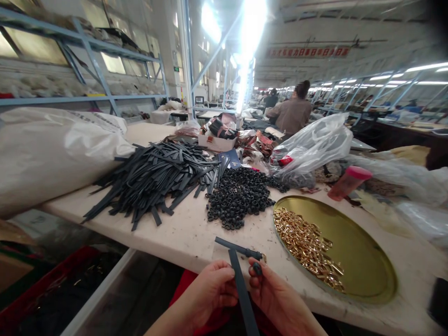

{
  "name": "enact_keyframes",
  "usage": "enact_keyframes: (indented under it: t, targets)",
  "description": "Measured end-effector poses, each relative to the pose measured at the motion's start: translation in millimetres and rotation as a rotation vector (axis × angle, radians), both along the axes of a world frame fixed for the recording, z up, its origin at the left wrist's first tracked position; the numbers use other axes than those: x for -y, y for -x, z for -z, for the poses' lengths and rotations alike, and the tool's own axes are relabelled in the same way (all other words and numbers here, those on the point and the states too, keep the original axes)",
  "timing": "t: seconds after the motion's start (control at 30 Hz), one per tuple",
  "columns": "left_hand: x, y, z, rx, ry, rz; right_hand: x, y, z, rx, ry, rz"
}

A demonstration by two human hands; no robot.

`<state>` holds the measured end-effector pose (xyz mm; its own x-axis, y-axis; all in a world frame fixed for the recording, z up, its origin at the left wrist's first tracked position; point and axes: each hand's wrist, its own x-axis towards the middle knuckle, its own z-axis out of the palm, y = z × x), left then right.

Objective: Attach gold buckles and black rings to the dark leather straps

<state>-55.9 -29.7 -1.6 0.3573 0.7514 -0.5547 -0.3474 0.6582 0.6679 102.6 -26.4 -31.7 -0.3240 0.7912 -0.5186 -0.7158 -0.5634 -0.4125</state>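
Note:
My left hand (214, 290) is closed on a dark strap (241, 294) that hangs down toward me, its upper end near the table edge. In my right hand (271, 294), thumb and fingers pinch a small black loop (257, 268), just right of the strap. Beyond both hands a finished-looking strap with a gold buckle (238, 248) lies on the table. Farther back sits a heap of small black loops (240, 196). To its left spreads a large pile of dark straps (157, 172). Gold buckles (304, 242) lie in a round gold tray (364, 252) at the right.
A white sack (59, 154) bulges at the left of the table (189, 233). Clear plastic bags (315, 144) and a pink-lidded jar (350, 182) stand behind the tray. A red crate (42, 289) is below left. A person in brown (296, 112) sits farther off.

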Motion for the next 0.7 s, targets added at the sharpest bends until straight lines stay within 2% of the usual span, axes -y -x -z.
enact_keyframes:
  t: [0.1,0.23,0.33,0.43,0.53,0.7]
  targets:
    - [-9,-4,4.5,0.075,0.059,-0.057,-7,0,1.9,-0.050,0.044,0.019]
    - [-21,-11,10.4,0.093,0.172,-0.122,-18,-1,5.7,-0.030,0.026,0.034]
    - [-27,-17,10.6,0.010,0.092,-0.091,-28,-2,10.1,0.004,0.011,0.090]
    - [-33,-23,6.9,-0.190,-0.054,-0.035,-36,-4,11.9,0.075,-0.013,0.126]
    - [-42,-26,3.3,-0.287,-0.179,-0.038,-42,-7,10.7,0.149,-0.058,0.136]
    - [-59,-29,11.4,-0.353,-0.216,0.050,-55,-16,13.2,0.164,-0.066,0.165]
